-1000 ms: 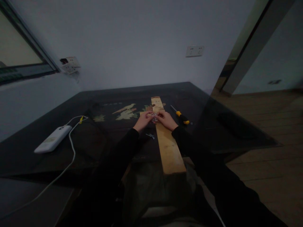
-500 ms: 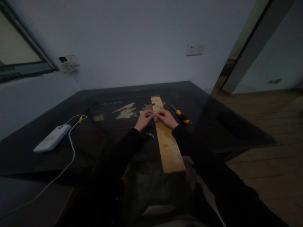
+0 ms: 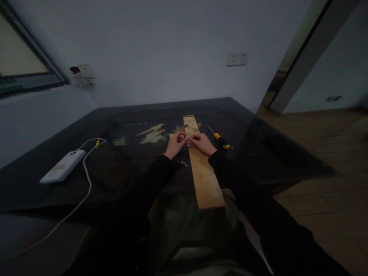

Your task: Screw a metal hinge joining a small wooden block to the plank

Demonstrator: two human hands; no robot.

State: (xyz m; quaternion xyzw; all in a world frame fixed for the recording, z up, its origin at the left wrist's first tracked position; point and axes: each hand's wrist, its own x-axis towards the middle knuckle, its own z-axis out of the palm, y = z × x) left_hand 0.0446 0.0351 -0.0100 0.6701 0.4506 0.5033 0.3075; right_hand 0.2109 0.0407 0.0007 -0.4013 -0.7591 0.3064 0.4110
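Observation:
A long wooden board lies lengthwise on the dark table, its near end over the front edge. Above its far half, my left hand and my right hand meet with pinched fingers at a small shiny metal piece. The piece's exact shape is too small to tell. Several screws or nails lie on the table just left of the board. To the right of the board rests a yellow and black screwdriver, its shaft pointing away.
A white power bank-like device with a pale cable lies on the left of the table. A dark flat object is at the right. Behind the table stands a wall with sockets.
The fingers of my left hand have shifted slightly at the metal piece. The view has tilted a little. The board, screws and screwdriver lie as before.

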